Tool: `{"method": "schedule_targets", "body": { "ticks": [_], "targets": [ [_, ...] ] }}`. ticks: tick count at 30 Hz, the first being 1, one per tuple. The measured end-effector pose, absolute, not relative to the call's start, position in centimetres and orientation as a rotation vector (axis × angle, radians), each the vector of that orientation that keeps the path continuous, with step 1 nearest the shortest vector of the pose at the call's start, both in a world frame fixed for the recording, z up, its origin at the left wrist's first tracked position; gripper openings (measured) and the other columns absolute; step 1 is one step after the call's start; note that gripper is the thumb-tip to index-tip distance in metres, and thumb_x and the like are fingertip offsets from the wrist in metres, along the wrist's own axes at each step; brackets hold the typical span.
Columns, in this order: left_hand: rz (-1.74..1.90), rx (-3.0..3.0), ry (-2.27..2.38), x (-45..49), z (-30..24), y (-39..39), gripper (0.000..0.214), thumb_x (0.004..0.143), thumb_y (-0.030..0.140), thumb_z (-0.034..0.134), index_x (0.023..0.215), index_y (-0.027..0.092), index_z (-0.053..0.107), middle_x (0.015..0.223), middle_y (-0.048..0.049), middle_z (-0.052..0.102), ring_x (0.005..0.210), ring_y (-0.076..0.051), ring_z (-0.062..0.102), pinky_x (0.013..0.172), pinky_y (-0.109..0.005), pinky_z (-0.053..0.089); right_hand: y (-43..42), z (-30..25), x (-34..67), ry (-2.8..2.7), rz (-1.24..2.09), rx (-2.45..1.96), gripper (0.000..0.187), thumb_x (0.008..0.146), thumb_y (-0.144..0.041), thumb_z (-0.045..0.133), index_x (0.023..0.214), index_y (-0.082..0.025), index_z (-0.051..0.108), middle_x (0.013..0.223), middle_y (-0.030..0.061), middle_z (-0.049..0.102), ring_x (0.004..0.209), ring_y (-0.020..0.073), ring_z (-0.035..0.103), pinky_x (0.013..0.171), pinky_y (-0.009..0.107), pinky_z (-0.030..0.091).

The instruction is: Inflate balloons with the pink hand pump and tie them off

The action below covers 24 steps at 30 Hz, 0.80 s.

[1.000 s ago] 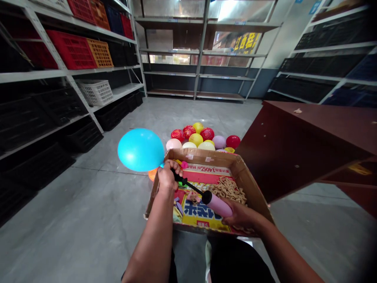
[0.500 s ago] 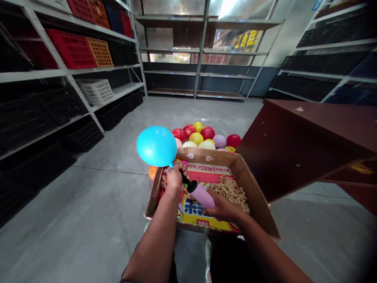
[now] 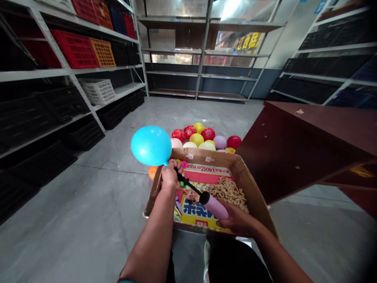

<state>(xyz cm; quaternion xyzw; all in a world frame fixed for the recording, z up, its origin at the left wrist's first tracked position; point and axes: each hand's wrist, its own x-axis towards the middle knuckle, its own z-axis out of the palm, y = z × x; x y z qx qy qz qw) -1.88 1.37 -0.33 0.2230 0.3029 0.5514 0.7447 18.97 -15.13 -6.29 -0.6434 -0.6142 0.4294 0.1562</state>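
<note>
A blue inflated balloon (image 3: 151, 145) sticks out to the upper left of my left hand (image 3: 171, 175). That hand is closed around the balloon's neck and the black nozzle end of a balloon pump (image 3: 216, 206). My right hand (image 3: 235, 217) wraps the pump's pink barrel, lower and to the right. Between the two hands a stretch of black rod shows, slanting down to the barrel's black collar. Both hands are over a cardboard box (image 3: 247, 173) with printed red and yellow lining. Inside it lie a pile of beige rings or strips (image 3: 229, 192) and some small uninflated balloons, partly hidden.
Several inflated balloons (image 3: 196, 138) lie on the grey floor behind the box. A dark red wooden table or cabinet (image 3: 282, 145) stands close on the right. Shelves with crates (image 3: 73, 49) line the left, and a metal rack (image 3: 200, 59) stands at the back.
The pump's barrel has slid down and right with my right hand, baring more black rod. My left hand and the blue balloon have shifted slightly left.
</note>
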Motion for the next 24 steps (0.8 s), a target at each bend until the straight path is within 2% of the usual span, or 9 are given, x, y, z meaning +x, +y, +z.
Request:
{"method": "schedule_targets", "body": {
  "ticks": [3,7,11,15,21,24],
  "targets": [
    [1.253,0.541,0.651,-1.0,-0.5,0.8,0.019,0.065,0.015,0.048,0.059,0.020,0.031,0.050,0.0048,0.034,0.038,-0.006,0.033,0.036,-0.019,0.029,-14.3,-5.4,17.4,-1.704,1.321,-1.739,0.050,0.068,-0.027,0.067,0.116,-0.018,0.056,0.095,0.0030,0.066,0.077,0.0181,0.059,0.065,0.027,0.044],
    [1.227,0.542,0.645,-0.3,-0.2,0.2,0.017,0.063,0.013,0.047,0.057,0.019,0.032,0.049,0.0045,0.035,0.037,-0.006,0.033,0.035,-0.019,0.029,-12.6,-4.0,15.5,-1.662,1.339,-1.692,0.054,0.070,-0.028,0.066,0.122,-0.019,0.052,0.086,0.0011,0.065,0.064,0.0130,0.054,0.056,0.024,0.041],
    [1.235,0.527,0.656,-0.2,0.1,-0.1,0.015,0.061,0.012,0.046,0.056,0.019,0.033,0.047,0.0047,0.036,0.035,-0.006,0.033,0.036,-0.019,0.030,-11.9,-4.1,14.9,-1.678,1.249,-1.642,0.055,0.066,-0.024,0.068,0.119,-0.019,0.054,0.093,0.0024,0.065,0.070,0.0139,0.055,0.058,0.023,0.042],
    [1.237,0.542,0.631,-0.5,0.4,0.0,0.017,0.063,0.014,0.048,0.057,0.019,0.032,0.047,0.0052,0.035,0.035,-0.006,0.034,0.038,-0.019,0.033,-12.8,-5.5,16.4,-1.624,1.368,-1.669,0.053,0.066,-0.024,0.068,0.116,-0.019,0.054,0.088,0.0003,0.063,0.068,0.0130,0.054,0.057,0.022,0.041],
    [1.268,0.540,0.630,-1.5,0.9,0.9,0.019,0.065,0.015,0.048,0.056,0.019,0.032,0.047,0.0052,0.033,0.036,-0.006,0.033,0.037,-0.018,0.032,-14.4,-6.3,19.4,-1.704,1.304,-1.757,0.050,0.060,-0.020,0.070,0.109,-0.019,0.059,0.093,0.0022,0.065,0.084,0.0205,0.059,0.074,0.030,0.047],
    [1.296,0.553,0.623,-1.3,1.3,0.9,0.017,0.064,0.015,0.047,0.056,0.019,0.033,0.047,0.0048,0.033,0.035,-0.006,0.033,0.034,-0.019,0.029,-14.2,-5.5,18.8,-1.728,1.282,-1.713,0.050,0.063,-0.022,0.069,0.111,-0.019,0.059,0.094,0.0027,0.066,0.083,0.0205,0.060,0.072,0.030,0.048]
  ]
}}
